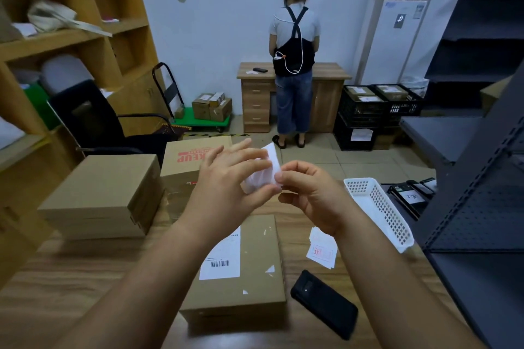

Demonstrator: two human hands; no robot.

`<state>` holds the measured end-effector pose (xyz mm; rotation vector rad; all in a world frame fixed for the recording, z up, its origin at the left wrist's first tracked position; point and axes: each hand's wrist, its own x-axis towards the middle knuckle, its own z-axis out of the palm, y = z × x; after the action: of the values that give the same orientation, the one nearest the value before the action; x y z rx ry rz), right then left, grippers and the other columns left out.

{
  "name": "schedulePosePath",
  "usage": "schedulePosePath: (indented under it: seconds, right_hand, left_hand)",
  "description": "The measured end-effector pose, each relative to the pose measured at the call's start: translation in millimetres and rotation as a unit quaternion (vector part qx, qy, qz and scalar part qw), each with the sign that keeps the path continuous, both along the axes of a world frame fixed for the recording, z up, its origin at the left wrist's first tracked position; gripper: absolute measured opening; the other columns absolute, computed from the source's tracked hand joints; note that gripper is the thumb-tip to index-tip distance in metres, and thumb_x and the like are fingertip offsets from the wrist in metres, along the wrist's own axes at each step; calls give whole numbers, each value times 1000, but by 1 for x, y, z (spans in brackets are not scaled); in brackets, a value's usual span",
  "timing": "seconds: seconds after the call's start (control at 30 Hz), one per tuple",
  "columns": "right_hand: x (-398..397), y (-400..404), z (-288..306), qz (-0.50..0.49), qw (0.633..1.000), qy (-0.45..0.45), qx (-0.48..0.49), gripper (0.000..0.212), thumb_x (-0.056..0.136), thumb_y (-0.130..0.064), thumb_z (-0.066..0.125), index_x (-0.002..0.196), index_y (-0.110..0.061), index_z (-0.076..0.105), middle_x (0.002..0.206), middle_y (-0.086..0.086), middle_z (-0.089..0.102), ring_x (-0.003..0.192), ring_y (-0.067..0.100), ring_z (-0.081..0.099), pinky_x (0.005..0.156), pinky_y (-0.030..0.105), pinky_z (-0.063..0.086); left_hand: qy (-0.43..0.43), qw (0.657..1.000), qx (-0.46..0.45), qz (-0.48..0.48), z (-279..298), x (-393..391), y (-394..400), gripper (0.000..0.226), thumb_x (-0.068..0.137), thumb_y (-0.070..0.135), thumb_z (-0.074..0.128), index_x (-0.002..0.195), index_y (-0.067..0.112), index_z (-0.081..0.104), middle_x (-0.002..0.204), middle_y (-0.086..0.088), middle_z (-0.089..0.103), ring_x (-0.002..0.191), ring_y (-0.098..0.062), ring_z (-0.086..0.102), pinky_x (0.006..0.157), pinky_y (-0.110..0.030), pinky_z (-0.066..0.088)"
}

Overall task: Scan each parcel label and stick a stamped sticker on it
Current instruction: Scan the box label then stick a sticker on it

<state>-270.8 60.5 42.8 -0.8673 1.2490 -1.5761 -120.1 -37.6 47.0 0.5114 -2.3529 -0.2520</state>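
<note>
Up above the parcel [241, 272], a white sticker [262, 176] is pinched by the left hand [226, 181] and the right hand [309, 193]. More stamped stickers [323, 249] are laid on the table [85, 278].

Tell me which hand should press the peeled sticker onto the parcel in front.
Probably right. The right hand pinches the white sticker sheet at its edge, while the left hand supports the sheet. The parcel lies directly below both.
</note>
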Motion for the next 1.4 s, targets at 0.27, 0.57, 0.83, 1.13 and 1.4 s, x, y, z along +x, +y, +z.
schedulePosePath:
  seconds: [0.27, 0.57, 0.83, 1.13, 1.4]
  right_hand:
    - [-2, 10, 13, 27, 997, -19, -70, 15, 81, -15, 68, 93, -6, 66, 85, 6, 69, 80, 14, 65, 74, 28, 54]
    - [1, 23, 26, 68, 991, -51, -103, 21, 85, -15, 57, 89, -16, 77, 99, 12, 74, 93, 22, 70, 73, 27, 56]
    - [3, 30, 26, 66, 992, -11, -104, 16, 82, -11, 61, 84, -16, 76, 93, 13, 73, 86, 21, 69, 70, 26, 55]
    - [10, 32, 22, 55, 994, 10, -92, 11, 81, -8, 62, 82, -11, 72, 83, 14, 72, 77, 23, 68, 64, 25, 53]
    - [18, 26, 17, 57, 994, 30, -92, 13, 82, -10, 61, 79, -15, 73, 86, 13, 71, 80, 22, 67, 65, 26, 51]
  left_hand:
    - [46, 996, 48, -53, 21, 0, 14, 38, 84, 34, 72, 120, 23, 68, 111, 19, 64, 104, 9, 55, 88, -4, 41]
    - [109, 954, 260, -99, 35, 7, 24, 22, 84, 30, 72, 105, 27, 68, 94, 11, 74, 92, -7, 70, 81, -33, 59]
    - [99, 952, 265, -118, 35, 10, 32, 16, 88, 22, 71, 102, 30, 73, 96, 10, 74, 95, -11, 70, 86, -38, 57]
    - [95, 952, 269, -109, 28, 16, 37, 15, 88, 24, 71, 102, 27, 74, 91, 10, 74, 92, -10, 69, 83, -32, 57]
    - [103, 940, 308, -107, 24, 25, 35, 19, 86, 22, 72, 104, 27, 69, 95, 10, 75, 93, -6, 70, 83, -24, 55]
